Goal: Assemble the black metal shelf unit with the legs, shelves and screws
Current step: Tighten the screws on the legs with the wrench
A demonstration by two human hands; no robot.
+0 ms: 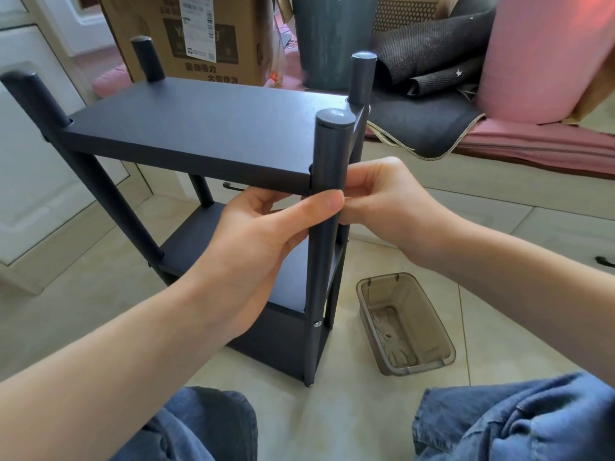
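Observation:
The black metal shelf unit stands upright on the tiled floor, its top shelf [196, 128] held between round legs, with lower shelves [276, 337] beneath. The near right leg [327, 154] rises in front of me. My left hand [263, 241] grips this leg just under the top shelf, thumb across its front. My right hand [389, 197] meets the same leg from the right, its fingertips pinching at the leg's side; whatever they pinch is hidden. A silver screw [316, 324] shows lower on that leg.
A translucent brown plastic tray [404, 324] holding a small washer lies on the floor right of the unit. A cardboard box [186, 34], a dark bin [332, 41], rolled dark mats [429, 58] and a pink cushion [539, 61] crowd behind. My jeans-clad knees [519, 424] frame the bottom.

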